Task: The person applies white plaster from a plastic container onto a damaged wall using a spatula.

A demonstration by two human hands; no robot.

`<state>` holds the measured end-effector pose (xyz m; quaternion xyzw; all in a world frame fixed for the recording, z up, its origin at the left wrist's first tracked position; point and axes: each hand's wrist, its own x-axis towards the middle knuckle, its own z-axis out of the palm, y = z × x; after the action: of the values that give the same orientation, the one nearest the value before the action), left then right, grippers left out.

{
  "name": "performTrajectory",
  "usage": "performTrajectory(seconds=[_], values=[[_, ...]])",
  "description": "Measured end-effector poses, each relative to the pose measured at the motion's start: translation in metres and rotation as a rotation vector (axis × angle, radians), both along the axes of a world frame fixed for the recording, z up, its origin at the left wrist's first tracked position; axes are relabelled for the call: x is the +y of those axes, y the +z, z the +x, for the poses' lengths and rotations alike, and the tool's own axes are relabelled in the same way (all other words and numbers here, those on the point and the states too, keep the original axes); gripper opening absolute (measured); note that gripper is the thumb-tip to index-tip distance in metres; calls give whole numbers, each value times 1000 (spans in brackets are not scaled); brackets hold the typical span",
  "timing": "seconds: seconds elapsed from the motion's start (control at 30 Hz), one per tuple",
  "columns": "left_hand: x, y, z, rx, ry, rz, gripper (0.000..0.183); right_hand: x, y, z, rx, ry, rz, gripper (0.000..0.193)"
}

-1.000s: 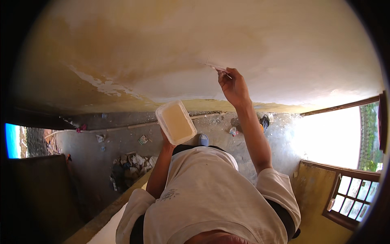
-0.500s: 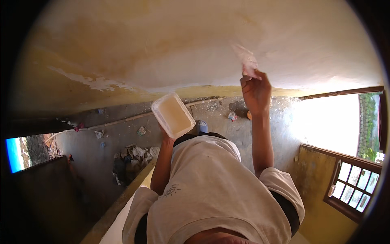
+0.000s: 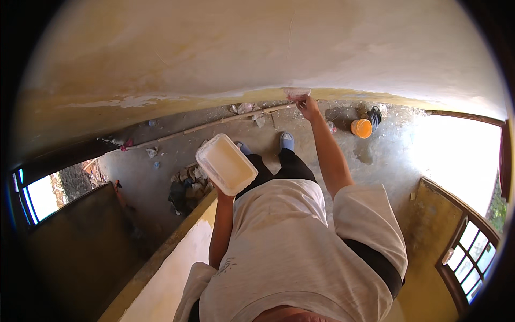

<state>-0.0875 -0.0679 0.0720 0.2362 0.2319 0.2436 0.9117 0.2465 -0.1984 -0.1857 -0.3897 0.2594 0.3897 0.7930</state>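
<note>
My left hand (image 3: 224,194) holds up a white rectangular tub (image 3: 226,163) from below, at chest height; the tub holds pale paste. My right hand (image 3: 309,105) is stretched out ahead and grips a flat putty blade (image 3: 296,92), pressed against the lower part of the pale yellowish wall (image 3: 257,59). The wall shows patchy white filler and a flaking strip (image 3: 129,101) on the left. My feet in blue shoes (image 3: 287,141) stand on the concrete floor below.
An orange bucket (image 3: 361,127) and a black bag (image 3: 374,115) sit by the wall's foot on the right. A long pole (image 3: 230,120) lies along the wall base. Rubble (image 3: 185,185) lies left of my legs. Barred window (image 3: 472,249) at right.
My right hand has drawn the blade down the wall from high up to near its foot. The tub stays held in my left hand.
</note>
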Motion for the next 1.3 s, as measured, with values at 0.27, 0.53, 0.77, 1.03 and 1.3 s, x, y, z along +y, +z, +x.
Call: performTrajectory(seconds=[0.27,0.53,0.77,1.03,1.3], values=[[-12,-14,10,-11,-57,7,68,-26,82,-3,-101,-167,302,10],[-1,-40,22,-59,-233,-109,65,-107,51,-43,-75,-29,109,18],[9,-50,13,35,-153,-95,64,-44,8,-23,-117,124,63,16],[17,-64,-2,81,-87,-123,63,6,31,-1,-150,79,194,11],[39,-81,15,-9,-93,-201,62,23,131,-30,-247,-66,258,11]])
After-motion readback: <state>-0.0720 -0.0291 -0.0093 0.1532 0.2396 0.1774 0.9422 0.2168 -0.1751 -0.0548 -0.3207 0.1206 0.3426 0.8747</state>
